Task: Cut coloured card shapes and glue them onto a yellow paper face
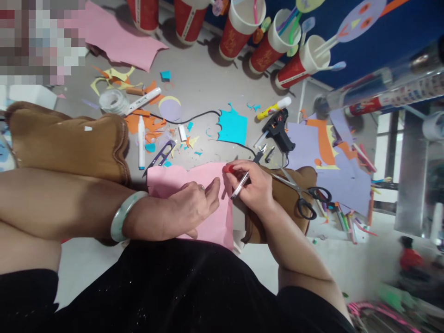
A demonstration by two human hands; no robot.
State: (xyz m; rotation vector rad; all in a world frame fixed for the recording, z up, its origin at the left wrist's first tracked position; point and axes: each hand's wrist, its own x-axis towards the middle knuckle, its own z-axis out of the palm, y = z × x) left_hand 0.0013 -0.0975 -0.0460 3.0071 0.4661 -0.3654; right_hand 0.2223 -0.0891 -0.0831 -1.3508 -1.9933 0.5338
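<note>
In front of my body lies a sheet of pink paper (211, 226). My left hand (192, 203) rests over it, palm down, fingers stretched out and holding nothing. At the sheet's upper right corner, my right hand (255, 185) is closed around a clear pen (240, 185), its tip pointing down toward me. The fingertips of that hand also touch a small round red thing (228, 169), whose kind I cannot make out. Scissors (307, 194) with black handles lie open to the right of my right hand. Thread snips (164, 152) lie past the sheet's upper left edge.
A black hot glue gun (279, 132), a yellow glue stick (274, 109) and blue paper (234, 126) lie beyond my hands. Several red cups (239, 34) stand at the back. Brown cushions (65, 138) flank the work spot. Markers (141, 143), tape (114, 99) and paper scraps lie left.
</note>
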